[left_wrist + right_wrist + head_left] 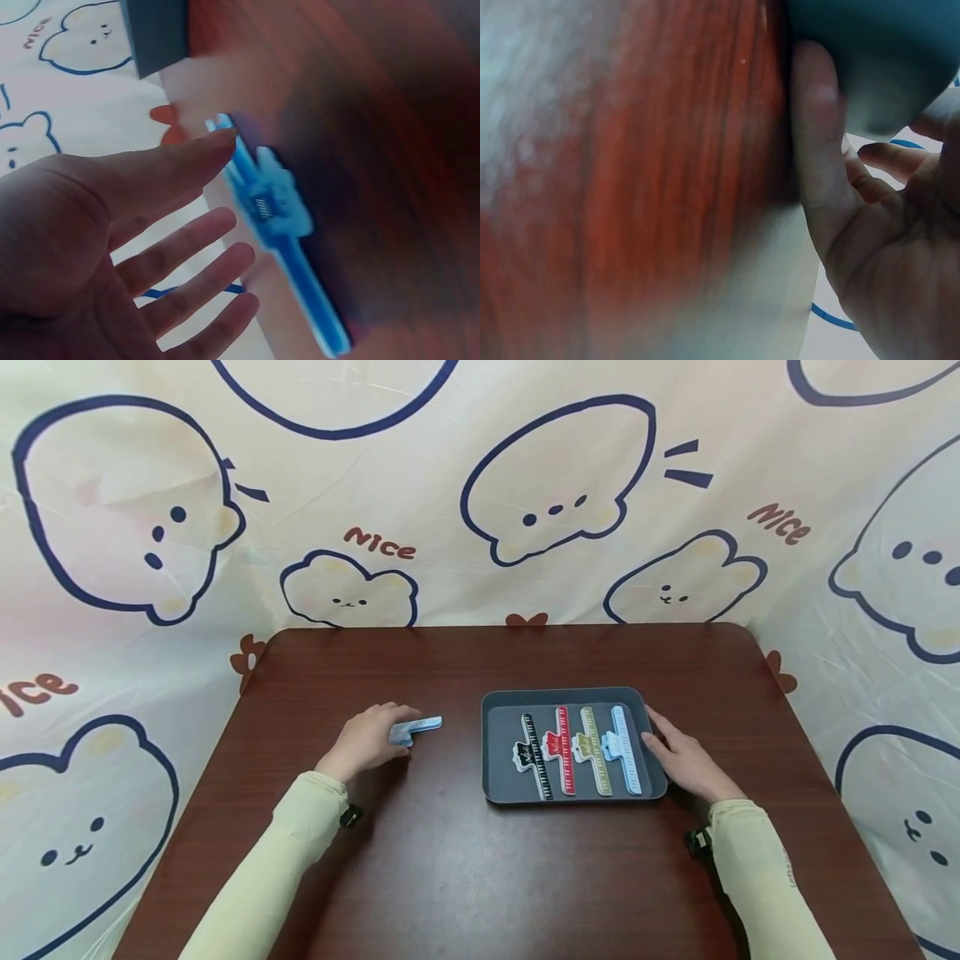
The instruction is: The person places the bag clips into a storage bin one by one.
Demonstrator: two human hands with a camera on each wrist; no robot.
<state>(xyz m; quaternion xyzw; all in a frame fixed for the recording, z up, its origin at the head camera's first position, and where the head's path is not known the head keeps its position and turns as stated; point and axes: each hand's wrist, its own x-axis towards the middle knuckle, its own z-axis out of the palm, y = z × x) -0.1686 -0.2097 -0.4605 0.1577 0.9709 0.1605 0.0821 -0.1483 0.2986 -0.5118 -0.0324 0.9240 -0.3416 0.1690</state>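
My left hand [367,743] pinches a light blue ruler-shaped clip [420,725] above the left-middle of the table. In the left wrist view the blue clip [270,202] shows its spring and long bar, with the thumb over one end and the other fingers spread apart. At the right end of a dark grey tray [498,785], my right hand [690,764] grips the rim, thumb over the edge. Lying side by side in the tray are a black clip [536,756], a red clip [566,752], a yellow-green clip [596,752] and another blue clip [626,752].
Beneath everything is a brown wooden table [465,877] with rounded far corners. A pale cloth with cartoon animals [555,468] hangs behind it and along both sides.
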